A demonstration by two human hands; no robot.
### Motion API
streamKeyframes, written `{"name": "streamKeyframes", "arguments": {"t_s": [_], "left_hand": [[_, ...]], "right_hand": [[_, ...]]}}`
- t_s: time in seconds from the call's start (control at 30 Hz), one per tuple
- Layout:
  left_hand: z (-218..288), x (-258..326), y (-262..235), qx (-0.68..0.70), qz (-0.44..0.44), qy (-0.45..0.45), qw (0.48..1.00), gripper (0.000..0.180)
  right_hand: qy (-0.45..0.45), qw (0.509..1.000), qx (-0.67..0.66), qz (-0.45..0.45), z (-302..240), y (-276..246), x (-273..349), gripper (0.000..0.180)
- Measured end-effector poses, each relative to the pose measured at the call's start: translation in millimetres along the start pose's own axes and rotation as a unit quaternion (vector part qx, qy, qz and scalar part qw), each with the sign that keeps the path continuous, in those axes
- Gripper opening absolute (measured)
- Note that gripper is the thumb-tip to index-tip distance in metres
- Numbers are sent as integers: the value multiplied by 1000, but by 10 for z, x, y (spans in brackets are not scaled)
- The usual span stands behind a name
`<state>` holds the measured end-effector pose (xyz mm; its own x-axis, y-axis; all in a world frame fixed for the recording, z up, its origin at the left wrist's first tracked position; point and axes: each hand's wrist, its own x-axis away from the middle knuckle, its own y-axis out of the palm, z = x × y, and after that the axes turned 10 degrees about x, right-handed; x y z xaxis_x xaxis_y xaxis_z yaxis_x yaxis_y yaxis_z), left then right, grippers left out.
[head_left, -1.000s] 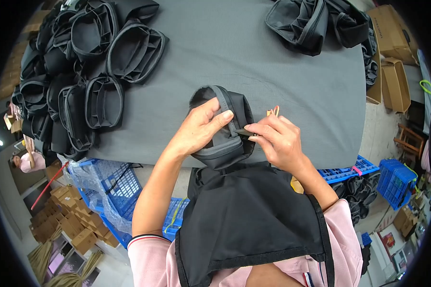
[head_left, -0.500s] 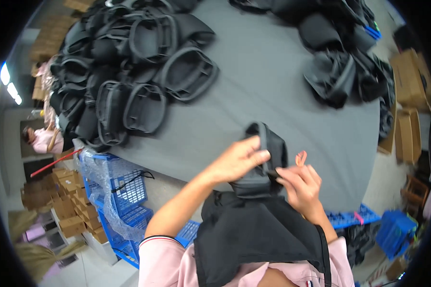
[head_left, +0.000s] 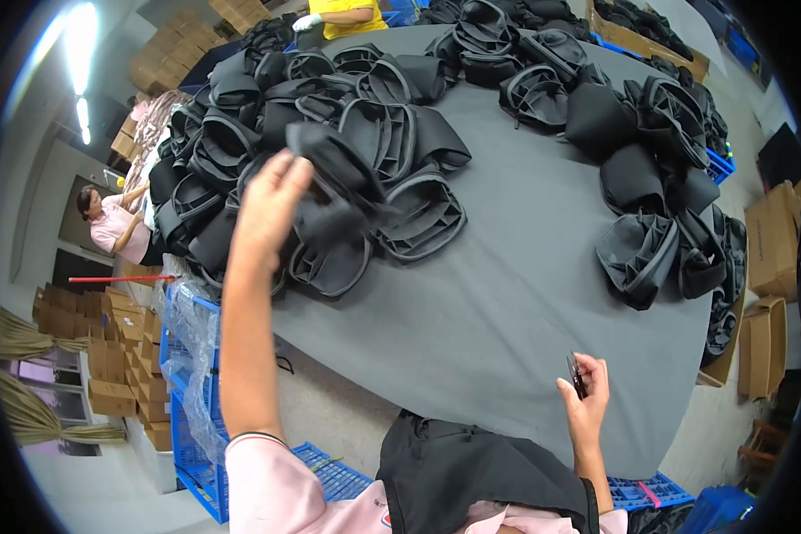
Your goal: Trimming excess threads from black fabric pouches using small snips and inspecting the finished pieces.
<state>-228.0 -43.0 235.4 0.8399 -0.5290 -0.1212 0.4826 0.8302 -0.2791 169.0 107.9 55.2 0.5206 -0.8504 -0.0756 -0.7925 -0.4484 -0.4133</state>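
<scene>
Two hands are in view over a large round desk [head_left: 507, 303] covered in grey cloth. Nearest, at the desk's near edge, the right hand [head_left: 586, 399] is raised with its fingers pinched shut on a small dark tool [head_left: 576, 375], seemingly a clipper, kept upright and clear of the surface; its exact kind cannot be told. A black fabric apron [head_left: 472, 472] covers the person's front below. Further out, the left hand [head_left: 271, 209] is stretched far forward on a bare forearm, fingers closed on a floppy black fabric bag shell with a stiffened oval rim [head_left: 334, 191]; the piece hangs in the air just above the left heap of similar black bag shells [head_left: 329, 116], apparently held there for adding to it. A second heap of like pieces [head_left: 659, 178] lies along the right rim. Left of the desk, blue plastic crates [head_left: 191, 392] stand beside it, one lined with clear film; contents cannot be made out. Beyond, brown cardboard boxes [head_left: 107, 356] are stacked, and another person in a yellow top [head_left: 343, 13] stands at the far edge.
</scene>
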Motion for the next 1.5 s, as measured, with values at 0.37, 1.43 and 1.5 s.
{"name": "streamKeyframes", "arguments": {"t_s": [0.37, 1.43, 1.5], "left_hand": [[-685, 414, 1120, -96, -147, 126, 976, 39], [-1276, 1617, 2514, -84, -230, -126, 961, 48], [-1312, 1616, 2487, -40, -183, -136, 973, 49]], "right_hand": [[111, 971, -57, 205, 390, -738, -1369, 15], [277, 904, -316, -78, 267, 529, -239, 18], [246, 922, -287, -79, 147, 551, -277, 18]]}}
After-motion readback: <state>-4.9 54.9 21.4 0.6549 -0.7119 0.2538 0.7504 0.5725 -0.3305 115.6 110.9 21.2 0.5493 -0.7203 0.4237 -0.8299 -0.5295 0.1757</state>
